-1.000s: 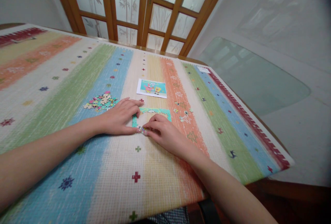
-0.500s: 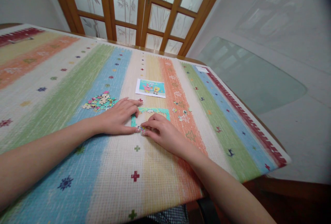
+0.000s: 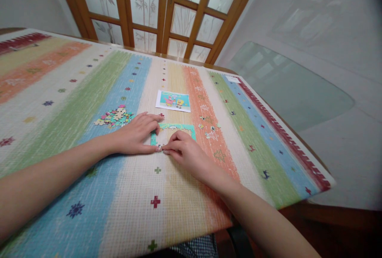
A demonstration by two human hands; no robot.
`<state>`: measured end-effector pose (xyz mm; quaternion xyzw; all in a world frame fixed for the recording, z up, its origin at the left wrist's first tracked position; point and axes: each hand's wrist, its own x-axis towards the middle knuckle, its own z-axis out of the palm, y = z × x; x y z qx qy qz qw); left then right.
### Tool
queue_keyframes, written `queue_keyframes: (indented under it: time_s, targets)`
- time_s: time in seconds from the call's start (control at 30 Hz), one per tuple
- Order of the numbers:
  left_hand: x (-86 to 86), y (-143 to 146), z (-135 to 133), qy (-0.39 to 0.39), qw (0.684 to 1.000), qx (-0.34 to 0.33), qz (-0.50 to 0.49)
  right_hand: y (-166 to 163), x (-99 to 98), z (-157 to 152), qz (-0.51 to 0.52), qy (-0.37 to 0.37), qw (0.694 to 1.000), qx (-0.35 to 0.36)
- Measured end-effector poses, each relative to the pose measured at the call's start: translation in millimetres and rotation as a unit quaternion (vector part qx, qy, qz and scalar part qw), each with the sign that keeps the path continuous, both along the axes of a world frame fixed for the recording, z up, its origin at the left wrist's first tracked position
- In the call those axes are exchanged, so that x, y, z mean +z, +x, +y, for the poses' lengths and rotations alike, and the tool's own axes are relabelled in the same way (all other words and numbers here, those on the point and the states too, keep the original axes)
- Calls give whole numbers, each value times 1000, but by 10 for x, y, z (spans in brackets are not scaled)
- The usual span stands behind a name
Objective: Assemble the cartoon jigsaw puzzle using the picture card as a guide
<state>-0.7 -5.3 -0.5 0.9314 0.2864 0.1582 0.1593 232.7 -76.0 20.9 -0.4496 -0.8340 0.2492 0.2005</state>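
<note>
A small teal puzzle frame (image 3: 179, 127) lies on the striped table mat, its middle unfilled. My left hand (image 3: 135, 133) rests flat on the frame's left edge, thumb stretched along its near side. My right hand (image 3: 185, 149) pinches a small puzzle piece (image 3: 161, 149) at the frame's near left corner, fingertips meeting my left thumb. A heap of loose puzzle pieces (image 3: 115, 116) lies just left of my left hand. A picture card (image 3: 173, 101) with cartoon figures lies beyond the frame.
Several loose pieces (image 3: 209, 129) are scattered to the right of the frame on the orange stripe. The striped mat (image 3: 74, 91) covers the table, whose right edge (image 3: 286, 130) runs diagonally. Wooden glazed doors (image 3: 161, 7) stand behind it.
My right hand's fingertips have pressed lower and closer onto the piece at the frame's near left corner. My left hand has stayed in place. The view has drifted slightly.
</note>
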Motion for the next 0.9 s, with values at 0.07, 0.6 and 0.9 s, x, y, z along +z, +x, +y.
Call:
queue_keyframes:
  time_s: [0.07, 0.6, 0.9]
  targets:
    - [3, 2, -2, -1, 1000, 5, -1, -5, 6, -14, -1, 1, 1000, 0]
    - [40, 3, 9, 6, 1000, -8, 0, 667, 121, 370, 12, 116, 976, -184]
    - [22, -7, 14, 11, 1000, -10, 0, 1031, 1, 503, -167, 85, 953, -240]
